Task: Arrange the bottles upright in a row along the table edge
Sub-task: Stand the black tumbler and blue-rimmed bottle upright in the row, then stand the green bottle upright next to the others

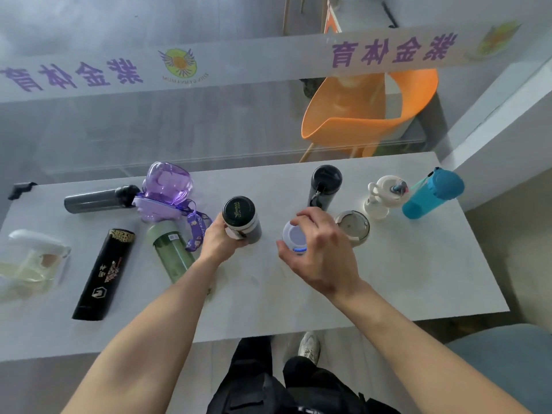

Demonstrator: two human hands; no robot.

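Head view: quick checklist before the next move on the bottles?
1. Left hand grips the dark bottle with black lid and white band: ok.
2. Right hand grips the white-lidded bottle from above: ok.
3. Both held bottles upright: ok.
4. Their bases seated on the grey table: cannot tell.
5. Tall black tumbler, white handled bottle and teal plastic bottle upright along the far edge: ok.
6. Grey metal bottle, purple clear bottle, green translucent bottle and black printed flask lie on their sides: not ok.
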